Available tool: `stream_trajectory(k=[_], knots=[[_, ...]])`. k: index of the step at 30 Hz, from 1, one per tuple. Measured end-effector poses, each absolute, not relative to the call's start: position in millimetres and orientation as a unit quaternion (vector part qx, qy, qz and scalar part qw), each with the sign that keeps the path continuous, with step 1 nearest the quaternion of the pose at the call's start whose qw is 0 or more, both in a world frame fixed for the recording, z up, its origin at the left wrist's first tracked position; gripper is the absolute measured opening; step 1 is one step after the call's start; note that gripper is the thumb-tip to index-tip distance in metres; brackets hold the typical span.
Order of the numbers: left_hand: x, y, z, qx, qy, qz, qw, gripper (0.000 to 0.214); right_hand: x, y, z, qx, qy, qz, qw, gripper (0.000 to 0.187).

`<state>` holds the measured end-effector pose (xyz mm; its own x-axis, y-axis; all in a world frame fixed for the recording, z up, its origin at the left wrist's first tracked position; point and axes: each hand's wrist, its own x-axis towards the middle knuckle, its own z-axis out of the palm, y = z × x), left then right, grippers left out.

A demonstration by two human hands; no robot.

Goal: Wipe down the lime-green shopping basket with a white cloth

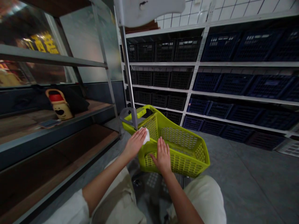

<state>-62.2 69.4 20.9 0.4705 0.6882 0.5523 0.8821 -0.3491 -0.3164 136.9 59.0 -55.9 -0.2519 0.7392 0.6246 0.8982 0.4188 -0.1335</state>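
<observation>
A yellow-green plastic shopping cart with perforated basket walls stands on the floor right in front of my knees. My left hand presses a white cloth or tissue against the cart's near rim, close to the base of the metal pole. Its fingers lie over the cloth and cover part of it. My right hand rests flat on the near side wall of the basket, fingers stretched out and thumb apart, with nothing in it.
At the left is a metal rack with wooden shelves, holding a yellow bottle with a red top and a phone-like flat object. White shelving behind the cart carries dark crates. A grey board tops the pole.
</observation>
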Motion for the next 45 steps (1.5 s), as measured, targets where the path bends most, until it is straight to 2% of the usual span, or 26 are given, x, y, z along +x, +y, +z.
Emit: stream_trajectory(k=[6,9,14,18,25,32,37,42,45], knots=[[-72.3,73.5,0.6,-0.758,-0.528,-0.228,0.308,0.061,126.3,64.6,-55.4,-0.522,-0.779,-0.120,0.325,0.072],[-47.2,74.7,-19.3,-0.753,-0.526,-0.268,0.292,0.062,123.4,67.4,-55.2,-0.523,-0.777,-0.114,0.331,0.075],[0.8,71.1,-41.4,-0.791,-0.479,-0.261,0.278,0.055,126.0,70.4,-58.6,-0.511,-0.786,-0.097,0.335,0.076],[-8.2,73.8,-25.1,-0.825,-0.448,-0.223,0.262,0.047,132.1,71.2,-58.9,-0.505,-0.791,-0.095,0.332,0.078],[-74.2,86.4,24.3,-0.804,-0.487,-0.223,0.260,0.042,147.3,67.9,-57.1,-0.518,-0.783,-0.115,0.324,0.081],[-22.8,71.4,-16.4,-0.790,-0.512,-0.248,0.229,0.057,153.1,64.7,-65.5,-0.535,-0.765,-0.106,0.343,0.084],[24.2,70.3,-46.6,-0.819,-0.463,-0.250,0.228,0.053,158.0,63.7,-65.4,-0.526,-0.778,-0.083,0.332,0.083],[-18.3,74.7,-30.8,-0.836,-0.426,-0.247,0.243,0.059,158.9,63.4,-64.0,-0.530,-0.773,-0.102,0.333,0.080],[-57.6,74.2,-17.2,-0.809,-0.457,-0.259,0.263,0.058,154.9,63.3,-63.6,-0.530,-0.772,-0.103,0.336,0.079]])
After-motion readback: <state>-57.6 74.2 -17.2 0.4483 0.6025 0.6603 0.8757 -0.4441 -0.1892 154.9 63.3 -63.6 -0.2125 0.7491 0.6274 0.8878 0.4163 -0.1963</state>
